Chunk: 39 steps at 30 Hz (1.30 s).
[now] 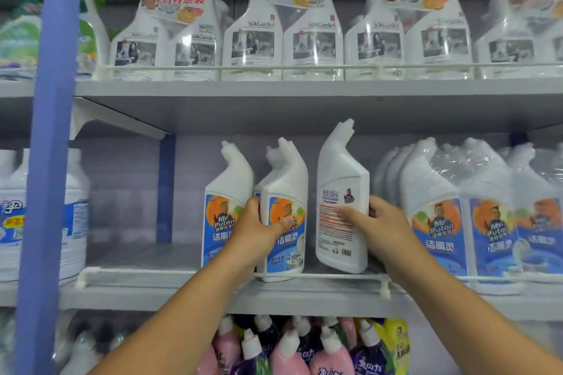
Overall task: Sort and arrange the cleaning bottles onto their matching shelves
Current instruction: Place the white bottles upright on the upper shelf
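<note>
Three white angled-neck toilet cleaner bottles stand on the middle shelf [213, 295]. My left hand [259, 228] grips the middle bottle [286, 189], which faces me with its blue and orange label. Beside it on the left stands another such bottle [227, 189], label forward. My right hand [374, 222] holds the third bottle [342, 179], tilted, its back label with barcode turned toward me and its base raised near the shelf's white rail [152, 272].
Shrink-wrapped packs of the same cleaner [457, 207] fill the shelf's right side. White spray bottle twin packs [283, 36] line the upper shelf. Large white jugs [73, 216] stand at left behind a blue post [51, 161]. Pink and purple bottles [304, 350] crowd the shelf below.
</note>
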{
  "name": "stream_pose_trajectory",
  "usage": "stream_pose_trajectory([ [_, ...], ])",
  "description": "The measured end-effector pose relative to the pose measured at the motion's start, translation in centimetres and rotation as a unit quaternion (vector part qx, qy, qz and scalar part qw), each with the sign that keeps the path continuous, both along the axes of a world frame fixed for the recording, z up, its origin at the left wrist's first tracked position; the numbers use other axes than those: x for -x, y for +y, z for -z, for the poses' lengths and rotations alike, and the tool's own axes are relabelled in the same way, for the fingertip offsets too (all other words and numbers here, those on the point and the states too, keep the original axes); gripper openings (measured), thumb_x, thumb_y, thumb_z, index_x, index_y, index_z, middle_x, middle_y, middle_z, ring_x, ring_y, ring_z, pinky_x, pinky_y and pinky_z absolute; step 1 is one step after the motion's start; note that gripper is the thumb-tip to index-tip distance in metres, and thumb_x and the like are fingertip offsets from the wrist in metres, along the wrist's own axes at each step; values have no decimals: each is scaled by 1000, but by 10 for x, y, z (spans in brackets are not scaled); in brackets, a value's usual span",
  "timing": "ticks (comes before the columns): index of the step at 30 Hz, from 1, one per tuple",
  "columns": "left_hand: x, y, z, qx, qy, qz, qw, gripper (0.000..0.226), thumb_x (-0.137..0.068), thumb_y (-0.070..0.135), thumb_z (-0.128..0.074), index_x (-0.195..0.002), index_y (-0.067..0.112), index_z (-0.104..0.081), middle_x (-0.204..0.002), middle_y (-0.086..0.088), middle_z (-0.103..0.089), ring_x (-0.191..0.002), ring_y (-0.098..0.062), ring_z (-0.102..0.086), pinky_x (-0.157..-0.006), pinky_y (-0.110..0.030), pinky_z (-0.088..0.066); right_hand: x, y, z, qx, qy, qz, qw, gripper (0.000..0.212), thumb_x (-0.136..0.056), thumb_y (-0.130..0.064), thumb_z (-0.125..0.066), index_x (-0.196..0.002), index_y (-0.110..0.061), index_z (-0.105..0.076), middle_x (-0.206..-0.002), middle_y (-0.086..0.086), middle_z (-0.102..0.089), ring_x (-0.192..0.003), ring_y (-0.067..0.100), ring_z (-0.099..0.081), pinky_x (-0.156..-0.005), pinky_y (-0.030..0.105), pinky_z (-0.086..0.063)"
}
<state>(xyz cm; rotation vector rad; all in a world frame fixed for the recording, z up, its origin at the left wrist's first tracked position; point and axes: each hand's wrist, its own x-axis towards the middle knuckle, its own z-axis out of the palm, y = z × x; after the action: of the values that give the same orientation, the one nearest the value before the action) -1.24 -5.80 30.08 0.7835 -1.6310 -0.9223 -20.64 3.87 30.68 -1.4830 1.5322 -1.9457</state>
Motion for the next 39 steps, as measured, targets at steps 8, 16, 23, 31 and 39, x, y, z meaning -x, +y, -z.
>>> stream_pose_trajectory([
  [8,-15,3,-18,114,-390,-283,869,53,-80,75,-65,-91,22,-64,-80,3,-68,-69,-17,-67,-58,-30,-51,11,-16,15,-80,51,-3,995,25,-86,-38,-80,-105,-25,-71,-95,-8,-79,-86,11,-77,-83,41,-63],
  [16,-26,11,-18,171,-419,-339,825,48,-87,68,-62,-74,22,-56,-69,4,-58,-62,-14,-55,-50,-28,-34,-16,-3,7,-137,160,41,977,45,-88,-51,-71,-122,-25,-54,-113,-8,-66,-98,12,-65,-75,34,-55],
  [23,-11,25,-12,137,-100,-86,982,31,-86,66,-63,-100,38,-61,-98,17,-71,-87,-5,-70,-83,-38,-60,-46,13,11,-108,282,-55,952,54,-97,-46,-59,-146,-52,-35,-111,-30,-52,-101,1,-61,-78,20,-46],
  [31,17,33,-9,169,-172,-171,955,55,-69,77,-70,-108,41,-53,-99,22,-64,-91,-1,-63,-76,-32,-55,-25,-7,8,-84,147,-45,985,34,-95,-44,-66,-125,-31,-58,-122,-11,-64,-105,6,-64,-96,38,-57],
  [39,-3,15,-12,160,-55,-64,984,17,-88,38,-74,-102,29,-67,-91,11,-74,-81,-5,-72,-79,-41,-62,-22,-19,7,-176,113,-157,965,49,-84,-35,-83,-126,-33,-57,-111,-7,-75,-99,12,-75,-95,46,-59],
])
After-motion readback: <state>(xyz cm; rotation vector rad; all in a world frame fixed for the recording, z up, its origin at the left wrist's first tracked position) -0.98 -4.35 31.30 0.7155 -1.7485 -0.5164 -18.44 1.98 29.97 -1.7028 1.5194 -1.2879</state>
